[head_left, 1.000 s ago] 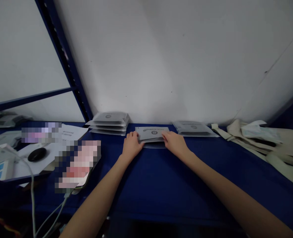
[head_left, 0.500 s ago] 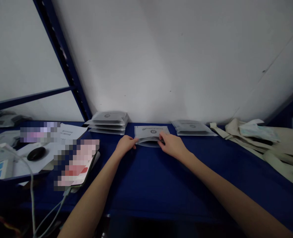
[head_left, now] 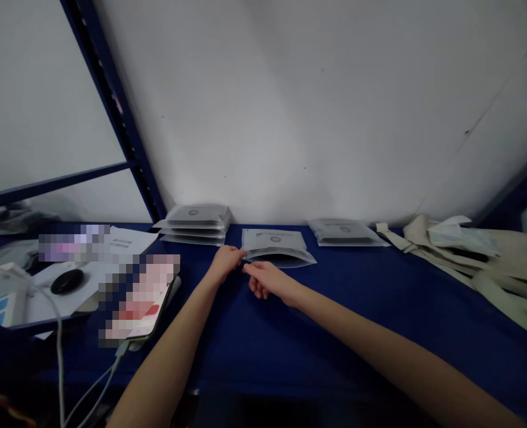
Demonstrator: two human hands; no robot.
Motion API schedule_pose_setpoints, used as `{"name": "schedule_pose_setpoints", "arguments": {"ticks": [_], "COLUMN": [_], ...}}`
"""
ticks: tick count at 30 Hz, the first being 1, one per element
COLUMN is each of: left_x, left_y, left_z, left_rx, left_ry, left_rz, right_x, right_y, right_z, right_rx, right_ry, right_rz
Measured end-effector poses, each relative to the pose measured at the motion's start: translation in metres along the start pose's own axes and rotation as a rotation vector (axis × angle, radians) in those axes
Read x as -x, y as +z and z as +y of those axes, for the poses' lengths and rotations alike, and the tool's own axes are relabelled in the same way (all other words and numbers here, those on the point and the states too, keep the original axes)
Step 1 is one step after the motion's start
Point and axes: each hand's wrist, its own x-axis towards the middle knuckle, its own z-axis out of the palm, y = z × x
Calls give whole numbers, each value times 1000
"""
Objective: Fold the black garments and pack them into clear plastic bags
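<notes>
A frosted zip bag [head_left: 275, 241] with dark print lies on the blue table [head_left: 254, 351], its near edge gaping open. My left hand [head_left: 228, 261] pinches the bag's near left corner. Close beside it, my right hand [head_left: 266, 280] has its fingers curled in front of the bag's left corner, thumb and index fingertip near the zip edge. Whether those fingertips grip the edge is too small to make out.
Similar bags stand in a stack [head_left: 194, 223] at the back left, others [head_left: 346, 232] at the back right. Cloth bags [head_left: 504, 261] lie far right. On the left are a cabled phone [head_left: 150, 309], a black mouse [head_left: 67, 281] and papers [head_left: 132, 241].
My right hand has left the bag's right side and moved left and nearer, to beside my left hand. The bag's near right corner now shows. My left hand has stayed at the left corner.
</notes>
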Motion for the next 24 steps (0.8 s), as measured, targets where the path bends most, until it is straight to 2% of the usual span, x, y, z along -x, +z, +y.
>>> {"name": "schedule_pose_setpoints", "arguments": {"ticks": [4,8,15,24], "left_x": [6,7,8,12], "left_y": [0,-1,1,7], "left_z": [6,7,8,15], "left_rx": [47,99,214,319], "left_ry": [-1,-21,-70,-80], "left_rz": [-8,-10,-60,-61], "right_x": [-13,-27,-38,-40], "right_y": [7,10,19,16], "right_z": [-10,-14,-13,-14], "right_rx": [-520,-769,-846,-889], "right_ry": [216,256,222,179], "right_rz": [-70,21,130,221]}}
